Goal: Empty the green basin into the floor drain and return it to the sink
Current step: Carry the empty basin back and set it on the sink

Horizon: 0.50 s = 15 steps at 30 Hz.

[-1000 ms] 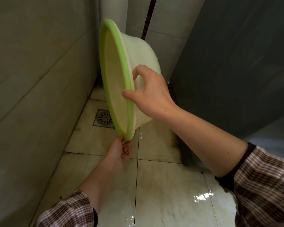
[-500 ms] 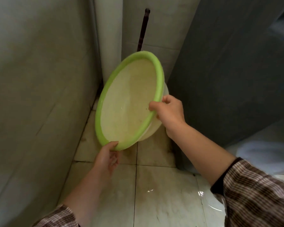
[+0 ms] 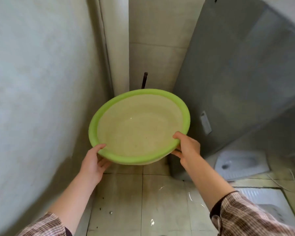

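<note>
The green basin [image 3: 138, 128], pale inside with a bright green rim, is held nearly level in the air over the corner of the tiled floor, its opening facing up toward me. It looks empty apart from a wet sheen. My left hand [image 3: 93, 163] grips the near left rim, thumb on top. My right hand [image 3: 187, 148] grips the near right rim. The floor drain is hidden behind the basin. No sink is in view.
A tiled wall [image 3: 37, 99] closes the left side. A grey partition [image 3: 237, 82] stands on the right, with a squat toilet [image 3: 238, 163] beyond it. A dark pipe [image 3: 144, 80] rises in the corner. The floor tiles [image 3: 160, 201] are wet.
The basin has swung from standing on edge over the drain to nearly level with its opening up. Both hands kept hold of the rim, and the view lifted.
</note>
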Tool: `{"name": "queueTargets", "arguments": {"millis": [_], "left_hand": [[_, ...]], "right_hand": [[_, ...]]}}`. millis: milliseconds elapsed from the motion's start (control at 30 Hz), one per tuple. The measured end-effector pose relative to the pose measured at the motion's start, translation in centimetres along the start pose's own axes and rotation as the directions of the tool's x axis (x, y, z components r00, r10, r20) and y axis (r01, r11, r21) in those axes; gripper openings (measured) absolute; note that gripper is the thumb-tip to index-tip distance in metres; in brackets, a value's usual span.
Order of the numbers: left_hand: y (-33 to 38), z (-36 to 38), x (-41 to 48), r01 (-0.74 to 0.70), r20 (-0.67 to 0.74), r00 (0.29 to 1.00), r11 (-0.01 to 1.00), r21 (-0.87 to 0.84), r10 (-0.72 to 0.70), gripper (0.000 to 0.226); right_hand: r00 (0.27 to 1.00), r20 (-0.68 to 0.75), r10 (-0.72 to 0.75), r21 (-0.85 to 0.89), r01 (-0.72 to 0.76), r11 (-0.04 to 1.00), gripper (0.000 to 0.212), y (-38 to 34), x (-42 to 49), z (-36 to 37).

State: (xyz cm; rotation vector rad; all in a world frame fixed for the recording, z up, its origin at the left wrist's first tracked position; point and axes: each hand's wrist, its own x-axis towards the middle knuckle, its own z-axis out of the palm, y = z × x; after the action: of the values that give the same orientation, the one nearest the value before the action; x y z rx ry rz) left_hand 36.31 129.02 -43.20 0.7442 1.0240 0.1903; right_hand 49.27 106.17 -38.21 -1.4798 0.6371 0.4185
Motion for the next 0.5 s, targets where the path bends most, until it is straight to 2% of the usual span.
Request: {"name": "queueTargets", "arguments": {"millis": [67, 167, 333, 433, 500], "left_hand": [[2.2, 0.3, -3.1, -0.01, -0.024, 1.0, 1.0, 0.011, 0.011, 0.04], [5.7, 1.1, -8.6, -0.029, -0.082, 0.996, 0.999, 0.032, 0.032, 0.024], [9.7, 1.3, -17.0, 0.009, -0.089, 0.996, 0.999, 0.049, -0.005, 0.035], [10.2, 0.9, -21.0, 0.025, -0.057, 0.998, 0.99, 0.136, -0.017, 0.055], [10.1, 0.8, -23.6, 0.023, -0.032, 0.999, 0.978, 0.209, -0.017, 0.055]], "right_hand": [[0.999, -0.017, 0.038, 0.008, -0.038, 0.999, 0.012, -1.6, -3.1, -0.8], [0.998, -0.007, 0.055, 0.007, -0.055, 0.998, 0.009, -3.8, -8.4, -2.5], [0.999, -0.021, 0.035, -0.109, -0.037, 0.993, 0.023, -5.8, -16.6, -6.3], [0.999, -0.013, 0.041, -0.163, -0.042, 0.986, 0.021, -6.0, -20.4, -9.6], [0.996, -0.003, 0.085, -0.169, -0.084, 0.982, 0.022, -6.0, -22.8, -12.0]]}}
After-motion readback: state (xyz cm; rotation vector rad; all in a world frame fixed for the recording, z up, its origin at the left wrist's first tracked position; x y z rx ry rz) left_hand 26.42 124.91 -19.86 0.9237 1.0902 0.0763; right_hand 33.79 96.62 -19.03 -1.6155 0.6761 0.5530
